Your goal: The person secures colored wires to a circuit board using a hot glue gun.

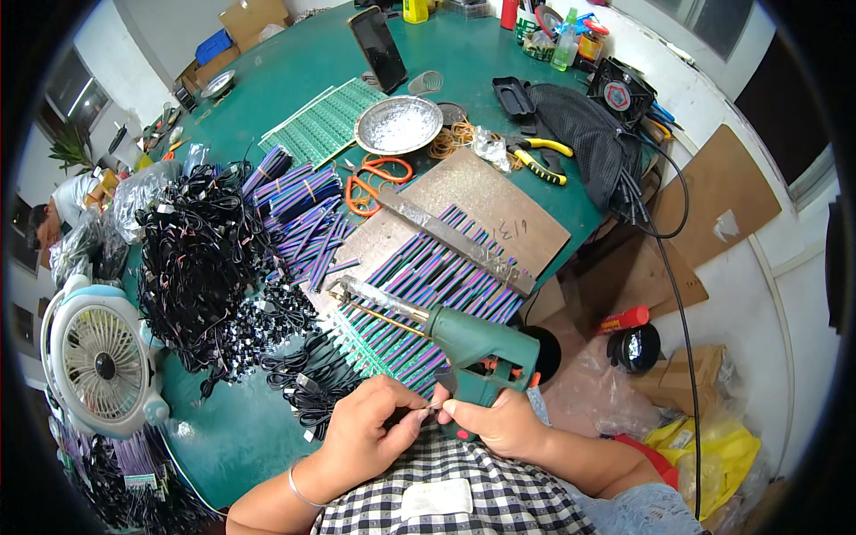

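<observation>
My right hand [504,423] is wrapped round the handle of a green soldering gun [477,343]. The gun's metal barrel points up and left, with a thin brass tube beside it. Below it lies a brown board [499,192] carrying a row of purple and black ribbon wires [450,267], pressed under a metal bar [455,236]. Green circuit strips [361,343] join the near left ends of the wires. My left hand [379,428] is pinched closed, its fingertips meeting the right hand's fingers in front of my checked apron. What they pinch is too small to make out.
Left of the board are a heap of black cables [192,259] and bundled ribbon wires [299,201]. Orange scissors [379,183], a metal bowl of white pieces [399,125] and yellow-handled pliers [542,160] lie beyond. A fan [102,361] stands at the left; a phone [376,49] at the back.
</observation>
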A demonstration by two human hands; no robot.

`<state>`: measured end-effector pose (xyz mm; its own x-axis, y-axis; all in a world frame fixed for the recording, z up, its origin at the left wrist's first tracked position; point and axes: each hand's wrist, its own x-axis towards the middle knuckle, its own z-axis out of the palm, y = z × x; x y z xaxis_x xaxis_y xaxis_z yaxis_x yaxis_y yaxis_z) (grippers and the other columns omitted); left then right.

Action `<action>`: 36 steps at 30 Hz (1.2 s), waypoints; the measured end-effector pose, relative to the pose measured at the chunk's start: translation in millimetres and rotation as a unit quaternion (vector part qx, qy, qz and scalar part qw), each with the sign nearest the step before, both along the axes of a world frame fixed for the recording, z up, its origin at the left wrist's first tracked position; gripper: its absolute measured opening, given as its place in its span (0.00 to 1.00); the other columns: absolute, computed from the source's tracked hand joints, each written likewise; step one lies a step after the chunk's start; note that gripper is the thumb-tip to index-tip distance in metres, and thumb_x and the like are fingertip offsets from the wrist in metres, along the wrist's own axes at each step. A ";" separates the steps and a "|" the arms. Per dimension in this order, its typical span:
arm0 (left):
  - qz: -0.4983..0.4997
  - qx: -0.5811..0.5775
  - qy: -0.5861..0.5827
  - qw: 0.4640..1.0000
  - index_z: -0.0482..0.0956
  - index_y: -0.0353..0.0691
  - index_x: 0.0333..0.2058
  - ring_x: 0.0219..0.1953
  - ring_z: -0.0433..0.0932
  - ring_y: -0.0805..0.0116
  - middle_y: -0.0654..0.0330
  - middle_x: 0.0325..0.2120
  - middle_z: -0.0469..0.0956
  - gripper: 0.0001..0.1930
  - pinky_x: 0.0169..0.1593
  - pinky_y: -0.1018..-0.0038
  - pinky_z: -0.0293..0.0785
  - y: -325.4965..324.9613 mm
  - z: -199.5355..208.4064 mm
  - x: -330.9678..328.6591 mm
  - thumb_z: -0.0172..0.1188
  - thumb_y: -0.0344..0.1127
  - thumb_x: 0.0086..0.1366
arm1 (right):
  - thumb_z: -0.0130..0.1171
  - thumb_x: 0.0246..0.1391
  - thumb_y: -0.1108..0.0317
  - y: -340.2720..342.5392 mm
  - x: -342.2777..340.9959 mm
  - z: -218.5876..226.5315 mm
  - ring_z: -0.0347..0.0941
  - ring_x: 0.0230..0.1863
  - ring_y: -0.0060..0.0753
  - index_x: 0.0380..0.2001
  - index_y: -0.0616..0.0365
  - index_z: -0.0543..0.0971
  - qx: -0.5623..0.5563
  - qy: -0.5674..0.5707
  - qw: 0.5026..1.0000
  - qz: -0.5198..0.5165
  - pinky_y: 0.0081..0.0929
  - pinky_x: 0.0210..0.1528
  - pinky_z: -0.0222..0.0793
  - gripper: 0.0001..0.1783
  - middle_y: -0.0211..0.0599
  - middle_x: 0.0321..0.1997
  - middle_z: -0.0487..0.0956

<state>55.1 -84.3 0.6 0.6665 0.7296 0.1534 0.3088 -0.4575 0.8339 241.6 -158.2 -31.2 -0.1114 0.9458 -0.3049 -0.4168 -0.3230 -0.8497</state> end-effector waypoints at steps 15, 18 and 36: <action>-0.081 0.074 0.003 0.994 0.80 0.40 0.36 0.32 0.78 0.60 0.59 0.32 0.76 0.14 0.35 0.68 0.76 1.8 5.7 -8.0 0.65 0.21 0.49 | 0.59 0.58 0.76 1.3 -1.3 -3.7 0.75 0.39 0.23 0.53 0.60 0.69 -0.031 0.082 0.996 0.002 0.24 0.43 0.74 0.20 0.33 0.40 0.78; -0.124 0.196 0.068 0.970 0.80 0.43 0.39 0.31 0.76 0.65 0.62 0.33 0.75 0.15 0.35 0.70 0.74 4.2 29.6 -11.1 0.63 0.28 0.50 | 0.57 0.59 0.76 3.1 0.4 -2.2 0.75 0.39 0.24 0.53 0.61 0.69 -0.014 0.057 0.998 0.004 0.26 0.45 0.74 0.19 0.33 0.40 0.77; -0.031 0.294 0.136 0.946 0.82 0.48 0.36 0.32 0.73 0.67 0.67 0.30 0.74 0.13 0.36 0.70 0.68 -6.4 -20.0 -29.3 0.61 0.32 0.49 | 0.68 0.47 0.71 -132.4 80.4 -19.7 0.80 0.40 0.32 0.46 0.64 0.78 -0.030 -0.257 0.965 -0.041 0.28 0.45 0.74 0.21 0.39 0.41 0.81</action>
<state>25.8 -90.7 -19.4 0.7786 0.5298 0.3362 0.4326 -0.8414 0.3239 322.0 -290.6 -50.9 0.1435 0.9241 -0.3542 0.0277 -0.3615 -0.9320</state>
